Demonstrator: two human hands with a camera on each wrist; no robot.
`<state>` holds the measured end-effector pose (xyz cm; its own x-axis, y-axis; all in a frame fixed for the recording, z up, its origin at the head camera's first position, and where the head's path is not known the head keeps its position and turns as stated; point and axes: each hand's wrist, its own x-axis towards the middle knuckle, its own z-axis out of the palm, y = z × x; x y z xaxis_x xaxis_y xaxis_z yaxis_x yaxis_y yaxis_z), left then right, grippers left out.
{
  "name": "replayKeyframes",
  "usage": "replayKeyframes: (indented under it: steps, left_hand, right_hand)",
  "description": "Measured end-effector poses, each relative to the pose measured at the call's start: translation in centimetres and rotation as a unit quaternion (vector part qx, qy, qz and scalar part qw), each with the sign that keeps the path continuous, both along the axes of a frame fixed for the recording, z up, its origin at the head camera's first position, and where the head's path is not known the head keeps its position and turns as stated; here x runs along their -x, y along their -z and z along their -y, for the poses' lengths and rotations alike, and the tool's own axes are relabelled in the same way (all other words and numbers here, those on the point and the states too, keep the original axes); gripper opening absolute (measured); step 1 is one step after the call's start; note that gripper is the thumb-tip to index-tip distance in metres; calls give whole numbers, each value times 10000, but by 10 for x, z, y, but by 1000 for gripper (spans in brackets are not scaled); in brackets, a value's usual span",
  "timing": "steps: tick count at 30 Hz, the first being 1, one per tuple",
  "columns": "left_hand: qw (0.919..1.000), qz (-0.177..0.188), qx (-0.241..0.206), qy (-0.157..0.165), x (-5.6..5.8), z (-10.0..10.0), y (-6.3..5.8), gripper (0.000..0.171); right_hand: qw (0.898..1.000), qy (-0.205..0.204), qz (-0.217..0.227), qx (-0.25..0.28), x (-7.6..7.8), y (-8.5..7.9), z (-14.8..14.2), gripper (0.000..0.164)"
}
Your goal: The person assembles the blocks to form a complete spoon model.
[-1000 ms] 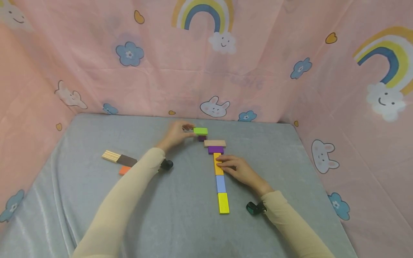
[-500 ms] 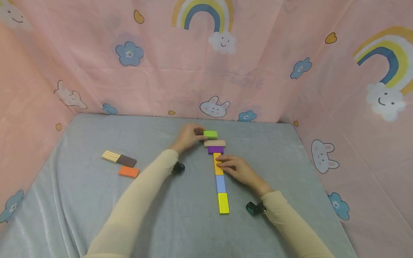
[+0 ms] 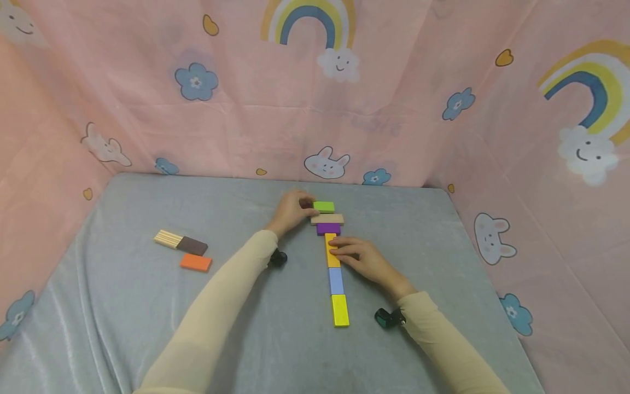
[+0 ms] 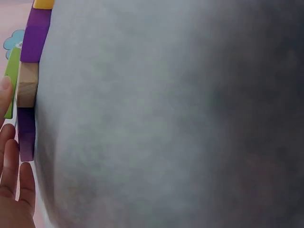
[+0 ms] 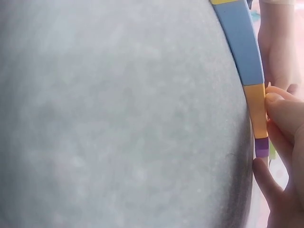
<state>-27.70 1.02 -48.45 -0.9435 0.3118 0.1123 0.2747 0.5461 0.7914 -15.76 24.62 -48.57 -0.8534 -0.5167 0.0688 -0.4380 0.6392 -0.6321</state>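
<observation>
In the head view, my left hand (image 3: 293, 210) grips one end of a lime green block (image 3: 324, 207) at the far end of a row of blocks. A natural wood block (image 3: 327, 219) lies crosswise just in front of it, then a purple block (image 3: 328, 230). A dark purple block (image 4: 26, 134) shows beside the wood block in the left wrist view, fingertips close to its end. My right hand (image 3: 369, 262) rests its extended fingers on the orange-yellow block (image 3: 332, 262). A blue block (image 3: 336, 280) and a yellow block (image 3: 340, 310) continue the row toward me.
On the left of the grey cloth-covered table (image 3: 113, 306) lie an orange block (image 3: 196, 262), a dark brown block (image 3: 192, 245) and several pale wooden strips (image 3: 168, 239) side by side. A pink patterned curtain (image 3: 236, 131) rises behind the table and at both sides.
My left hand has moved right with the green block, bringing it behind the wood block; the dark purple block is now hidden in the head view. My right hand stays in place.
</observation>
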Motion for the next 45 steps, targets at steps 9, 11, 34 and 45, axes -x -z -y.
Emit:
replayKeyframes:
  steps: [9,11,34,45]
  left_hand:
    - [9999,-100,72,-49,1,-1,5,35]
    - [9999,-99,99,-67,1,-2,4,35]
    - [9998,-16,203,48,3,-4,3,35]
    - [9994,-17,229,262,3,-2,5,35]
  right_hand:
    - [10000,18,63,-22,-1,-1,1,26]
    - [10000,23,55,-8,-1,0,0,26]
    - [10000,21,-13,-28,1,3,0,27]
    - [10000,8,2,8,1,3,-1,26]
